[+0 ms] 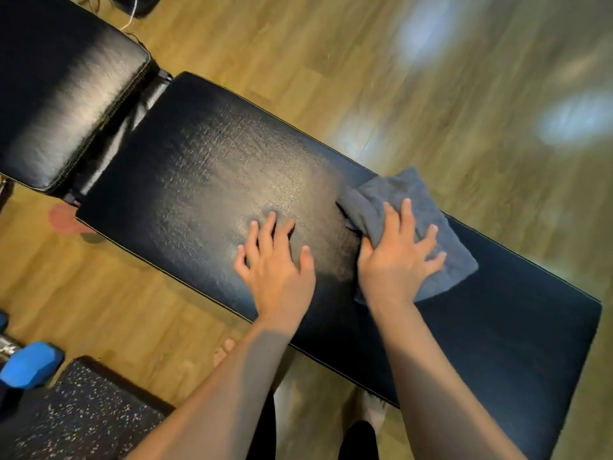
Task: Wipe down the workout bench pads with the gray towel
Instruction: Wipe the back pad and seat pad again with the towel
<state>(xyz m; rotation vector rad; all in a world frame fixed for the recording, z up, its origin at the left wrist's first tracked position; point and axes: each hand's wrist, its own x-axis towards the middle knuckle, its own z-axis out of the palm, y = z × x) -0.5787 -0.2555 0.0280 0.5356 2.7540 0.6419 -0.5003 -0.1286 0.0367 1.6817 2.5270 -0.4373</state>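
A long black bench pad (185,180) runs diagonally across the view, with a shorter black seat pad (63,94) at its upper left end. The folded gray towel (408,197) lies on the long pad near its far edge. My right hand (398,257) presses flat on the towel with straight, spread fingers. My left hand (275,260) rests flat on the bare pad just left of the towel, fingers spread. The picture is blurred.
Wooden floor (431,78) surrounds the bench. A blue dumbbell (30,363) lies at the lower left beside a speckled black mat (83,416). My bare feet (225,351) stand by the near edge of the bench. A white cable (131,14) trails at the top left.
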